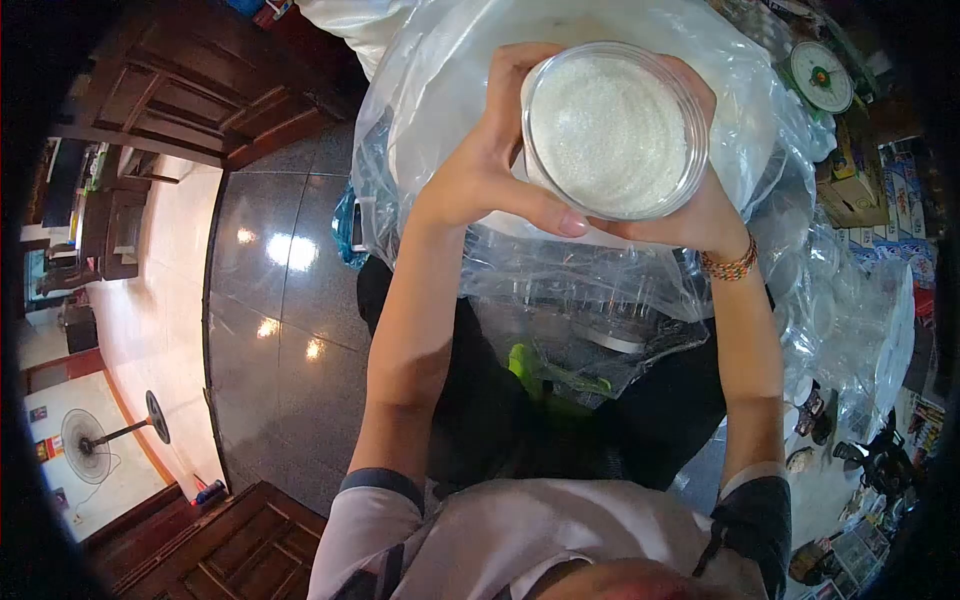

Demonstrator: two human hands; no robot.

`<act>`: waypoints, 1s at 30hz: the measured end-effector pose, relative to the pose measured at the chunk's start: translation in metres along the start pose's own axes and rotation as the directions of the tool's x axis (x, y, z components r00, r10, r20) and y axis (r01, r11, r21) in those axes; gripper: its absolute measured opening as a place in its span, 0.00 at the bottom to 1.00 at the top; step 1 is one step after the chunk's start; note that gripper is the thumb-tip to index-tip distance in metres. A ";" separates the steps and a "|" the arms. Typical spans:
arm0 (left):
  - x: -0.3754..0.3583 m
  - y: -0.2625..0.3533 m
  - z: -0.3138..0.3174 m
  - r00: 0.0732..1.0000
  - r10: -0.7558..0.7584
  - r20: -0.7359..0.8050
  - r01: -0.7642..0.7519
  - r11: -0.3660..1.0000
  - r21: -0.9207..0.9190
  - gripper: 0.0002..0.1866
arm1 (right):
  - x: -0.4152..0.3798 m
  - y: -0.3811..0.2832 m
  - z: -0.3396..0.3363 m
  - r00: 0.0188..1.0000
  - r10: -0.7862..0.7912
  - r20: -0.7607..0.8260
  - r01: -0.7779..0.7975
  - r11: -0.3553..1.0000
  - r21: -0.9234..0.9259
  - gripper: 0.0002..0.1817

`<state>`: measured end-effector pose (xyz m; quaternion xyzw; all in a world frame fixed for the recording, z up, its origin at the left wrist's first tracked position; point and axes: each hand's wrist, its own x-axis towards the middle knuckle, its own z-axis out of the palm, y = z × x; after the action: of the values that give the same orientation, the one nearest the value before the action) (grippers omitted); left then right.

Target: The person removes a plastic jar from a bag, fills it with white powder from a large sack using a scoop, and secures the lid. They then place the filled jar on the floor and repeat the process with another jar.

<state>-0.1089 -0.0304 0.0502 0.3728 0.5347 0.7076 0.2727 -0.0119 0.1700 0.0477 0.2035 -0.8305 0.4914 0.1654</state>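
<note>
You are looking at a clear container [615, 130] showing white grains inside. Your right wrist is wearing a bracelet [728, 267] patterned in orange, yellow and dark beads. The plastic bag [560, 270] is showing transparent with pale glints. The floor [270, 330] is shining dark grey, and a scale [820, 76] is showing a green dial.

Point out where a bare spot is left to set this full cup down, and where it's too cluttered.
Free: the dark polished floor left of the big plastic bag, between it and the wooden furniture. Crowded: under the cup of white granules, held by left hand and right hand, bags fill everything; boxes and a scale pack the right.
</note>
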 end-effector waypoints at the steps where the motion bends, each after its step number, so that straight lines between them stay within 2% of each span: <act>1: 0.000 0.001 0.000 1.000 0.018 0.003 -0.017 1.000 -0.015 0.63 | 0.001 -0.001 0.000 1.000 -0.025 0.002 0.025 1.000 -0.013 0.69; 4: -0.001 0.001 0.001 0.999 0.036 0.018 -0.036 0.999 -0.021 0.64 | -0.001 0.000 0.001 0.997 -0.077 -0.022 0.076 0.995 -0.069 0.69; 9: -0.001 -0.001 0.002 0.999 0.038 -0.010 -0.038 0.999 -0.012 0.63 | -0.001 0.001 0.004 1.000 0.027 -0.009 -0.027 1.000 -0.005 0.69; 10: 0.000 -0.001 0.002 0.999 0.032 -0.020 -0.031 0.999 0.004 0.63 | -0.001 -0.001 0.003 1.000 0.010 -0.003 -0.010 1.000 -0.020 0.69; 13: 0.000 -0.006 -0.002 0.983 0.175 0.062 -0.178 0.983 0.050 0.60 | 0.003 -0.001 0.000 1.000 0.028 -0.014 -0.028 0.999 -0.029 0.68; 16: 0.007 -0.017 0.003 0.997 0.046 -0.063 -0.050 0.997 -0.053 0.58 | 0.002 0.004 0.002 0.958 0.287 0.006 -0.284 0.944 0.168 0.67; 19: 0.006 -0.015 0.005 0.995 0.080 -0.061 -0.082 0.996 -0.027 0.56 | 0.005 0.007 0.000 0.957 0.289 0.021 -0.286 0.932 0.222 0.65; 21: 0.005 -0.014 0.004 0.996 0.041 -0.076 -0.042 0.999 -0.013 0.55 | 0.007 0.001 -0.001 0.977 0.211 -0.007 -0.205 0.957 0.203 0.64; 23: 0.004 -0.015 0.007 0.996 0.002 -0.094 -0.004 1.000 -0.028 0.53 | 0.007 -0.003 0.003 0.948 0.317 0.005 -0.293 0.871 0.394 0.63; 25: 0.005 -0.015 0.010 0.993 -0.025 -0.117 0.019 0.998 -0.057 0.52 | 0.006 0.000 0.002 0.954 0.299 -0.035 -0.261 0.880 0.397 0.61; 27: 0.009 -0.019 0.007 0.993 -0.045 -0.111 0.034 0.995 -0.096 0.51 | 0.002 0.010 0.006 0.980 0.161 -0.119 -0.133 0.967 0.215 0.58; 30: 0.010 -0.029 0.011 0.982 -0.085 -0.166 0.061 0.988 -0.145 0.48 | 0.007 0.008 0.002 0.872 0.484 0.066 -0.443 0.726 0.525 0.57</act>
<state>-0.1057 -0.0084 0.0262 0.2705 0.5188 0.7623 0.2768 -0.0218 0.1702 0.0436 0.0080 -0.6815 0.7317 0.0067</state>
